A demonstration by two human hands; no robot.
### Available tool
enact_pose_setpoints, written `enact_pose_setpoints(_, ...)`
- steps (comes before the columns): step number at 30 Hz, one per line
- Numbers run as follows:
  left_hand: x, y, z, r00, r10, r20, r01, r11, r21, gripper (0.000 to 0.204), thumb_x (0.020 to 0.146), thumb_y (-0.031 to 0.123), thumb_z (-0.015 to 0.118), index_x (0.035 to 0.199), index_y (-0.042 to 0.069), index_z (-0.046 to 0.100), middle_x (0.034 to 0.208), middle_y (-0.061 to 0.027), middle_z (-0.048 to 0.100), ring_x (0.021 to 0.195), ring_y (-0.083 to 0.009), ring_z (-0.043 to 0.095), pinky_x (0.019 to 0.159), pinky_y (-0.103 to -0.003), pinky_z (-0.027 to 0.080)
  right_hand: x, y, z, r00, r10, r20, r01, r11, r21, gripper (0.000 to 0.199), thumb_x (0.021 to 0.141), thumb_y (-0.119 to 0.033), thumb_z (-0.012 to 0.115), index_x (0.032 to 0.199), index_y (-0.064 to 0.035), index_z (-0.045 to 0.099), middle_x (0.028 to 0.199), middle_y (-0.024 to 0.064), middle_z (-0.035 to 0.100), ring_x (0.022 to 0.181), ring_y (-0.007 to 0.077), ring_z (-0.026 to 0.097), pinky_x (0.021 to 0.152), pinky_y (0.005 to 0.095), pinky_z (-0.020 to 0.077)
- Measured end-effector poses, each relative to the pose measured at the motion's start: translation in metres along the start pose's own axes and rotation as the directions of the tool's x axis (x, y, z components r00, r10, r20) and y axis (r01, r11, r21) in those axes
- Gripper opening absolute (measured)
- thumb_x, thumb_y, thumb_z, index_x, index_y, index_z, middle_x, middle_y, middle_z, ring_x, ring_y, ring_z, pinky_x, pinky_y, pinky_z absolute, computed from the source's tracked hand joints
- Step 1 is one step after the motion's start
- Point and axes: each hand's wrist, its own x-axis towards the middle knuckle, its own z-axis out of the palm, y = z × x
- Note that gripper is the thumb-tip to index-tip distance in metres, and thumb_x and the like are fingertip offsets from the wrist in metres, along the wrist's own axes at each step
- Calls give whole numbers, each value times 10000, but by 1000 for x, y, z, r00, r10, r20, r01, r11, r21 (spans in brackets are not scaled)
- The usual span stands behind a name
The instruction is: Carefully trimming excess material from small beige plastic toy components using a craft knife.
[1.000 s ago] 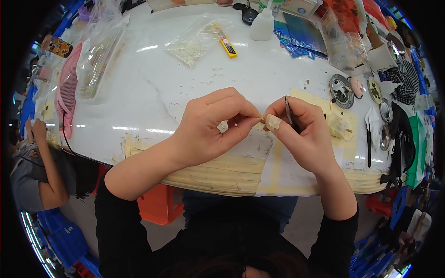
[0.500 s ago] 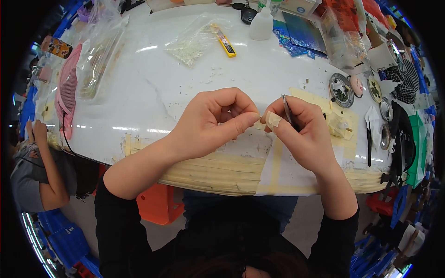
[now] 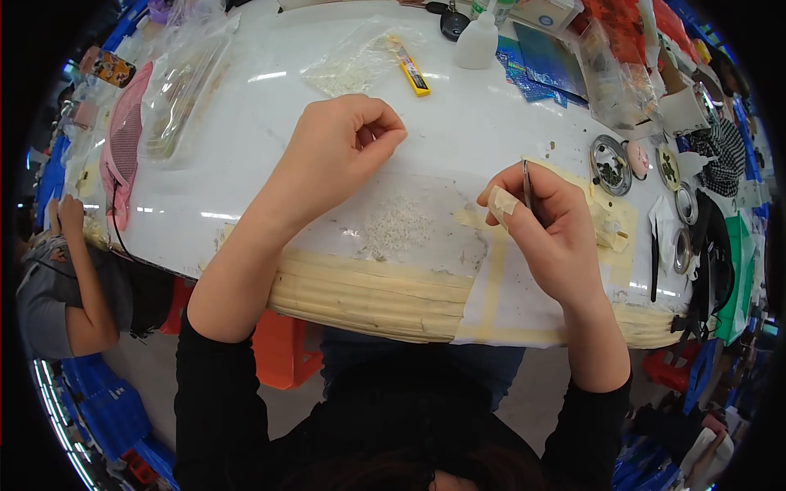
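Observation:
My left hand (image 3: 340,155) hovers over the table, thumb and forefinger pinched together; whatever is between them is too small to make out. A pair of metal tweezers (image 3: 527,186) is tucked in my right hand (image 3: 544,225), its end sticking up past the curled fingers. Tape wraps one digit of that hand, and its thumb and forefinger meet with nothing visible at their tips. Between the hands, tiny white pieces (image 3: 397,227) lie scattered on a clear sheet (image 3: 446,245) near the taped table edge.
Farther back lie a clear bag of white bits (image 3: 348,74), a yellow case (image 3: 413,76) and a squeeze bottle (image 3: 477,41). At right are a round metal dish (image 3: 610,165) with dark green bits and a dark slim tool (image 3: 653,258). Another person (image 3: 78,278) sits at far left.
My hands were together at the fingertips and have parted. The left moved up and away to the left, uncovering the white pieces; the right shifted slightly right, keeping the tweezers.

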Motion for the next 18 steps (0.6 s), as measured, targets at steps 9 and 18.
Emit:
enact_pose_setpoints(9,1,-2,2,997,73,-19,-73,996,42,83,867,54,680,911,-16,689,791,-25,656,664,-88,537,613,-238,454,-1,-5,-1,1000,-2,4,2,1000,-8,123,893,-101,598,888,21,619,692,-37,540,644,18,423,585,205,340)
enact_pose_setpoints(18,-8,3,13,934,268,238,-267,963,-38,87,796,47,731,862,21,680,760,-62,611,715,-202,574,629,-311,467,1,-3,-1,1000,-9,8,9,1000,-28,126,898,-100,593,904,23,620,710,-29,557,655,24,440,598,204,356)
